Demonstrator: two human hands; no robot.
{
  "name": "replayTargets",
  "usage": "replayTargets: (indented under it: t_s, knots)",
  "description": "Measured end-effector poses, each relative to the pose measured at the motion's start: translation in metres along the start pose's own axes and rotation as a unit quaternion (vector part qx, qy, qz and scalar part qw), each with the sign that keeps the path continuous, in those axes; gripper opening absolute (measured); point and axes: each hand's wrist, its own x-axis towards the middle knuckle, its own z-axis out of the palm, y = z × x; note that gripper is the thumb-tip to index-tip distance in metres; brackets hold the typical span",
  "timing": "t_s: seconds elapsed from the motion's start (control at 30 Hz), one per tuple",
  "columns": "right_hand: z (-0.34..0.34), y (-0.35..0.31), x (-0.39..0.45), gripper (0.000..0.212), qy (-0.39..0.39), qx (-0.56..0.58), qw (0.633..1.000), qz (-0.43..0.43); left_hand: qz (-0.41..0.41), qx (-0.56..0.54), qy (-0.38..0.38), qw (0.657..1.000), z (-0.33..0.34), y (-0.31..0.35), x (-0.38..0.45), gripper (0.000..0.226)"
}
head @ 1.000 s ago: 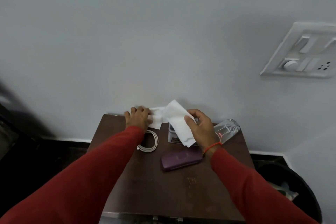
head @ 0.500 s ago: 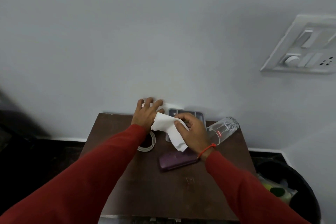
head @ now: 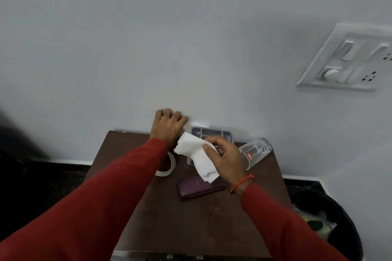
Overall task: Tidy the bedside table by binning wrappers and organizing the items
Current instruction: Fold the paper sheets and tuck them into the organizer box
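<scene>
While the crumpled white paper tissue [head: 198, 155] hangs above the back half of the dark brown wooden bedside table [head: 191, 218], the right hand [head: 226, 158] grasps it, thumb pressed on its front face and fingers curled behind. The tissue's lower end droops over the near edge of a grey plastic compartment tray [head: 214, 133] and reaches down to the top edge of a long purple wallet-like case [head: 200, 189] lying flat near the table's middle. The left hand [head: 167, 127] is at the table's back left, knuckles up and fingers bent against the pale wall [head: 148, 38], resting on another bit of white paper [head: 192, 124] that shows beside its fingertips; whether it grips that paper or only presses on it I cannot tell. Just under the left wrist lies a coiled white cable [head: 168, 167], partly hidden by the red sleeve [head: 106, 197]. To the right of the tray a clear drinking glass [head: 255, 151] with a small red label lies on its side, its mouth towards the wall, close behind the right hand. A thin red thread bracelet [head: 242, 182] circles the right wrist. On the floor right of the table stands a round black waste bin [head: 347, 229] with a few light-coloured scraps inside. Higher on the wall, at the right, sits a white switch and socket plate [head: 352, 59]
</scene>
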Motion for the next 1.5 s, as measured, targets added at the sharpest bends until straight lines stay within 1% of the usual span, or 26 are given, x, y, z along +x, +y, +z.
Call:
replayTargets:
  t_s: [0.1,0.2,0.3,0.37,0.4,0.43,0.47,0.53,0.6,0.63,0.67,0.73,0.77,0.83,0.87,0.93,0.97,1.03,1.07,1.13,1.27,1.33,1.37,1.4,1.43,1.5]
  knots:
    - [-0.009,0.004,-0.006,0.011,0.002,-0.017,1.0,-0.011,-0.015,-0.002,0.01,1.0,0.007,0.002,0.0,0.024]
    - [-0.013,0.006,-0.011,0.013,-0.001,0.0,1.0,-0.012,-0.07,-0.056,0.031,0.995,0.006,0.002,0.0,0.016]
    - [-0.009,0.005,-0.013,0.018,0.011,0.059,0.998,0.011,-0.149,-0.129,0.058,0.979,-0.003,-0.002,-0.008,0.016]
    - [-0.003,0.002,-0.01,0.018,0.026,0.103,0.994,0.035,-0.186,-0.192,0.049,0.962,-0.013,-0.002,-0.017,0.018]
    - [0.001,0.0,-0.009,0.017,0.034,0.13,0.99,0.049,-0.21,-0.244,0.04,0.946,-0.018,-0.002,-0.022,0.019]
    - [0.005,-0.003,-0.008,0.016,0.044,0.158,0.985,0.062,-0.242,-0.307,0.032,0.92,-0.026,-0.001,-0.026,0.018]
    - [0.009,-0.007,-0.008,0.018,0.056,0.182,0.979,0.07,-0.279,-0.378,0.03,0.882,-0.036,-0.001,-0.03,0.017]
    - [0.013,-0.017,-0.009,0.027,0.086,0.224,0.968,0.074,-0.36,-0.517,0.045,0.775,-0.058,-0.001,-0.037,0.021]
    - [0.015,-0.03,-0.012,0.034,0.1,0.287,0.949,0.081,-0.416,-0.613,0.046,0.671,-0.084,-0.001,-0.046,0.035]
    - [0.016,-0.037,-0.016,0.034,0.094,0.32,0.938,0.09,-0.425,-0.65,0.035,0.629,-0.098,0.002,-0.052,0.045]
    - [0.018,-0.046,-0.02,0.032,0.081,0.348,0.929,0.101,-0.423,-0.683,0.018,0.595,-0.112,0.006,-0.057,0.051]
    - [0.023,-0.063,-0.033,0.021,0.056,0.357,0.925,0.117,-0.404,-0.728,-0.013,0.553,-0.136,0.019,-0.068,0.049]
    - [0.025,-0.071,-0.04,0.016,0.055,0.331,0.935,0.115,-0.398,-0.748,-0.025,0.53,-0.149,0.026,-0.074,0.045]
    - [0.027,-0.086,-0.056,0.008,0.062,0.267,0.956,0.105,-0.397,-0.787,-0.041,0.471,-0.174,0.038,-0.087,0.039]
    - [0.025,-0.093,-0.063,0.008,0.063,0.248,0.961,0.105,-0.398,-0.801,-0.045,0.444,-0.184,0.042,-0.093,0.038]
    - [0.022,-0.103,-0.078,0.016,0.047,0.229,0.966,0.108,-0.397,-0.828,-0.051,0.392,-0.2,0.044,-0.104,0.038]
    - [0.019,-0.108,-0.085,0.018,0.03,0.222,0.968,0.11,-0.391,-0.846,-0.056,0.358,-0.208,0.043,-0.109,0.039]
    - [0.014,-0.115,-0.098,0.014,-0.007,0.214,0.969,0.123,-0.377,-0.872,-0.096,0.297,-0.225,0.037,-0.116,0.05]
    - [0.011,-0.118,-0.104,0.012,-0.021,0.219,0.966,0.133,-0.37,-0.878,-0.116,0.279,-0.234,0.034,-0.118,0.054]
    - [0.008,-0.124,-0.115,0.016,-0.037,0.237,0.958,0.155,-0.371,-0.882,-0.121,0.264,-0.247,0.03,-0.119,0.054]
    - [0.01,-0.13,-0.135,0.035,-0.037,0.276,0.944,0.175,-0.37,-0.884,-0.124,0.255,-0.274,0.031,-0.121,0.053]
    - [0.008,-0.131,-0.142,0.039,-0.028,0.274,0.946,0.17,-0.39,-0.881,-0.106,0.244,-0.283,0.028,-0.122,0.054]
    - [0.006,-0.13,-0.143,0.04,-0.023,0.277,0.946,0.167,-0.405,-0.874,-0.08,0.255,-0.284,0.025,-0.122,0.049]
    - [0.003,-0.13,-0.144,0.041,-0.017,0.285,0.945,0.163,-0.427,-0.856,-0.045,0.288,-0.283,0.023,-0.122,0.041]
    - [0.0,-0.131,-0.144,0.041,-0.01,0.297,0.942,0.157,-0.45,-0.827,-0.013,0.336,-0.281,0.02,-0.124,0.036]
    - [-0.007,-0.134,-0.143,0.035,0.007,0.322,0.937,0.135,-0.463,-0.769,0.027,0.44,-0.278,0.019,-0.13,0.041]
